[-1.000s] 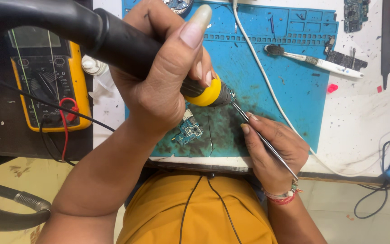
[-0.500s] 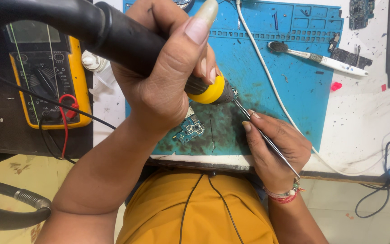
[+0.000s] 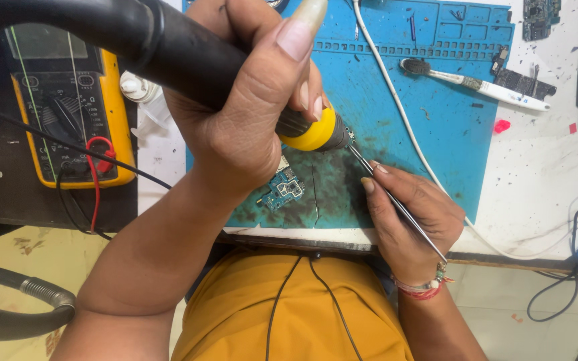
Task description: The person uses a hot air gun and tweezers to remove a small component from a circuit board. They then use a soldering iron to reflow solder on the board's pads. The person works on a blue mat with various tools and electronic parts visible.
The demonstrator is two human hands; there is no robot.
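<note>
White and speckled with grime, the desk point(image 3: 543, 174) fills the upper right of the frame, with a blue work mat point(image 3: 449, 127) laid across its centre. The left hand point(image 3: 249, 113), large in the upper middle, has its grip closed around a black hot-air handle with a yellow collar point(image 3: 312, 130), nozzle aimed down at the sooty patch of the mat. The right hand point(image 3: 409, 217), lower right of centre, pinches thin metal tweezers point(image 3: 396, 200) shut between its fingers, tip just beside the nozzle. A small blue circuit board point(image 3: 282, 190) lies on the mat below the left hand, partly hidden by it. A yellow multimeter point(image 3: 68, 107) sits at the upper left, and a toothbrush point(image 3: 476, 83) at the upper right. To do this well, the nozzle probably should hover close without touching, while the tweezers steady the part lightly.
</note>
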